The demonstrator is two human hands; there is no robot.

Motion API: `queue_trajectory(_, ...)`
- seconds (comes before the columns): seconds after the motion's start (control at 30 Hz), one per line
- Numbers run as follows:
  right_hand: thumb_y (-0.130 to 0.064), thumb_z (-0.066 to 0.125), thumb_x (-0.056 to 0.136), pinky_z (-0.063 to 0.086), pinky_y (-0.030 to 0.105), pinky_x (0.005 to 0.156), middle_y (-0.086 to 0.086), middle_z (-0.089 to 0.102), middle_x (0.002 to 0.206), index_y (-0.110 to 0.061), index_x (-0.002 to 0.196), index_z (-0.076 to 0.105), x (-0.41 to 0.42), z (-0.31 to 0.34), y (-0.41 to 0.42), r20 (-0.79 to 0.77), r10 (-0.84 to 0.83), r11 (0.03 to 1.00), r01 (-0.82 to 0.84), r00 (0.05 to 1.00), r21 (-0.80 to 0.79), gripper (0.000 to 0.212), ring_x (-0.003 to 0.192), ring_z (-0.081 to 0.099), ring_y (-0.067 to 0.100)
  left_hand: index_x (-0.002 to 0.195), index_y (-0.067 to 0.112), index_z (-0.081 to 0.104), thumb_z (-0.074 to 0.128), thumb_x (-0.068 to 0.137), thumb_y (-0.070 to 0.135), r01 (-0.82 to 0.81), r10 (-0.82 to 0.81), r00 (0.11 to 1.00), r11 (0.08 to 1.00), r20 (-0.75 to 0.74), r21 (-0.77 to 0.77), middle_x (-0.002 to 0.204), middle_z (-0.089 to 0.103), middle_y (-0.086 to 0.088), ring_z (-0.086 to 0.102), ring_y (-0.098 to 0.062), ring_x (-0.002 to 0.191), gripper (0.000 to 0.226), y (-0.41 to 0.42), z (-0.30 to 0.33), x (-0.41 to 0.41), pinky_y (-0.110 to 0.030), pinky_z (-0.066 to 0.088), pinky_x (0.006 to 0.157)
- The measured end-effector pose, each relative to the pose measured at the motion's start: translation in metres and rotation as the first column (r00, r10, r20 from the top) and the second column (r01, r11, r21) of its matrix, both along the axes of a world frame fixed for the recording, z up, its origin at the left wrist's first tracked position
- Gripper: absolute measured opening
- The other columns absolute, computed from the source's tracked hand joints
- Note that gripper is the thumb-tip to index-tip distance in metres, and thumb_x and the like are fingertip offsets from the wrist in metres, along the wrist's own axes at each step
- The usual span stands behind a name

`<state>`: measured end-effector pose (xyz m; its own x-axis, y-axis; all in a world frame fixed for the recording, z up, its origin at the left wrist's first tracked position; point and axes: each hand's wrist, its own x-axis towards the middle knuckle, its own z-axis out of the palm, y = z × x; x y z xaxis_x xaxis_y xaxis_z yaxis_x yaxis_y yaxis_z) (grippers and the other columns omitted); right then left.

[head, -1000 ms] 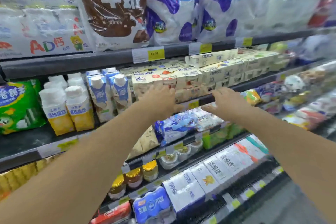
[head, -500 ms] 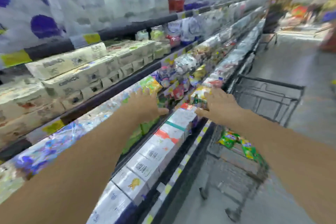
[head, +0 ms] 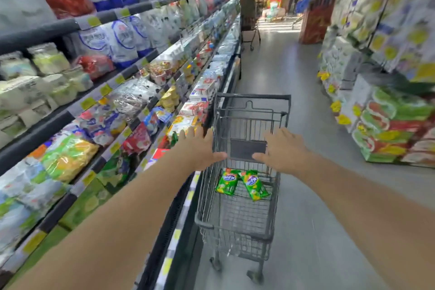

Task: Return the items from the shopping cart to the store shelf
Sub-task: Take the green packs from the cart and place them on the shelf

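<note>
Green snack packets (head: 242,183), two of them, lie side by side in the bottom of our grey wire shopping cart (head: 244,216), tilted a little toward each other so that their upper corners nearly meet. Each has a blue label patch and yellow-orange print; the lettering is too blurred for us to read. The cart stands in the aisle just beside the refrigerated store shelf (head: 70,113), which runs along our left side and carries rows of bagged and boxed dairy goods with yellow price tags on each shelf edge.

We have both arms stretched forward over the cart. Our left hand (head: 200,148) hovers above the cart's left rim, palm down, fingers spread and loose, thumb pointing inward; it grasps nothing. Our right hand (head: 282,150) hovers above the right part of the basket in the same way, fingers splayed, thumb turned toward the left hand, and it too is empty. Between the two thumbs we see the dark flap panel (head: 248,149) of the cart's far wall. We cannot tell whether either hand brushes the wire.

Across the grey floor (head: 306,106) on our right stand stacked packs (head: 395,125) in green, red and yellow wrap. Another cart (head: 250,35) stands farther down the aisle.
</note>
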<state>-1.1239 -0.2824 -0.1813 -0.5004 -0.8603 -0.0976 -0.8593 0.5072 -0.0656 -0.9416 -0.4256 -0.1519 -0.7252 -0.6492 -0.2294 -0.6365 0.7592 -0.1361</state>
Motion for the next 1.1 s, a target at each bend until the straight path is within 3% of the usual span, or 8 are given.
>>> queue_trajectory(0.17,-0.068,0.050,0.087,0.038,0.045,0.106,0.009,0.047,0.136,-0.015,0.132,0.047,-0.049,-0.020,-0.043,0.034,-0.087,0.996,0.087,0.996,-0.005,0.069,0.128,0.043,0.029,0.156,0.016,-0.002,0.030,0.091,0.071,0.111,-0.110,0.994,0.993,-0.022,0.047,0.164,-0.003,-0.014,-0.004,-0.035,0.150,0.091,-0.055,-0.032,-0.077,-0.055,0.001,0.120)
queue_trajectory(0.3,-0.066,0.043,0.092,0.032,0.046,0.114,0.012,0.036,0.152,-0.013,0.151,0.029,-0.085,-0.046,-0.092,0.031,-0.126,0.991,0.124,0.992,0.055,0.080,0.141,0.033,0.030,0.157,0.017,0.002,0.030,0.091,0.071,0.184,-0.182,0.983,0.979,-0.027,0.086,0.163,0.003,-0.014,0.002,-0.035,0.150,0.090,-0.114,-0.067,-0.125,-0.054,0.006,0.119)
queue_trajectory(0.4,-0.062,0.044,0.094,0.034,0.046,0.113,0.012,0.038,0.152,-0.012,0.150,0.031,-0.108,-0.079,-0.125,0.093,-0.171,0.981,0.160,0.981,0.108,0.076,0.140,0.036,0.030,0.155,0.013,0.010,0.032,0.091,0.070,0.208,-0.205,0.978,0.966,-0.032,0.153,0.160,0.015,-0.016,0.013,-0.036,0.147,0.089,-0.154,-0.111,-0.157,-0.054,0.015,0.118)
queue_trajectory(0.6,-0.051,0.048,0.097,0.050,0.041,0.096,0.009,0.055,0.124,-0.011,0.127,0.050,-0.147,-0.180,-0.172,0.288,-0.280,0.957,0.241,0.916,0.163,0.050,0.111,0.056,0.025,0.150,0.005,0.024,0.042,0.094,0.060,0.103,-0.104,0.994,0.899,-0.021,0.426,0.150,0.035,-0.019,0.032,-0.034,0.138,0.080,-0.193,-0.226,-0.201,-0.044,0.032,0.111)
queue_trajectory(0.73,-0.048,0.051,0.097,0.052,0.043,0.093,0.015,0.060,0.123,-0.006,0.127,0.052,-0.170,-0.274,-0.196,0.399,-0.397,0.916,0.326,0.827,0.235,0.052,0.111,0.060,0.030,0.149,0.004,0.028,0.043,0.094,0.058,-0.069,0.020,0.995,0.839,0.096,0.540,0.148,0.037,-0.021,0.036,-0.036,0.135,0.079,-0.206,-0.327,-0.208,-0.043,0.034,0.109)
queue_trajectory(0.87,-0.044,0.052,0.098,0.049,0.034,0.078,0.020,0.065,0.114,0.001,0.114,0.055,-0.191,-0.364,-0.222,0.454,-0.504,0.858,0.366,0.735,0.360,0.047,0.103,0.063,0.034,0.146,0.002,0.031,0.042,0.096,0.057,-0.218,0.122,0.971,0.809,0.206,0.546,0.144,0.041,-0.020,0.037,-0.035,0.134,0.075,-0.222,-0.420,-0.213,-0.040,0.031,0.108)
queue_trajectory(1.0,-0.039,0.060,0.095,0.043,0.033,0.072,0.023,0.066,0.114,-0.002,0.091,0.057,-0.205,-0.451,-0.237,0.481,-0.583,0.807,0.398,0.655,0.436,0.038,0.105,0.064,0.036,0.137,0.001,0.040,0.043,0.093,0.060,-0.255,0.173,0.964,0.813,0.201,0.523,0.134,0.049,-0.022,0.044,-0.036,0.125,0.074,-0.239,-0.504,-0.229,-0.042,0.036,0.104)
queue_trajectory(1.1,-0.039,0.066,0.091,0.042,0.030,0.071,0.023,0.066,0.118,0.003,0.112,0.062,-0.212,-0.507,-0.246,0.473,-0.643,0.763,0.447,0.603,0.467,0.047,0.109,0.064,0.035,0.145,0.002,0.032,0.042,0.092,0.064,-0.280,0.207,0.958,0.830,0.198,0.483,0.142,0.044,-0.023,0.040,-0.037,0.131,0.082,-0.252,-0.556,-0.244,-0.043,0.033,0.108)
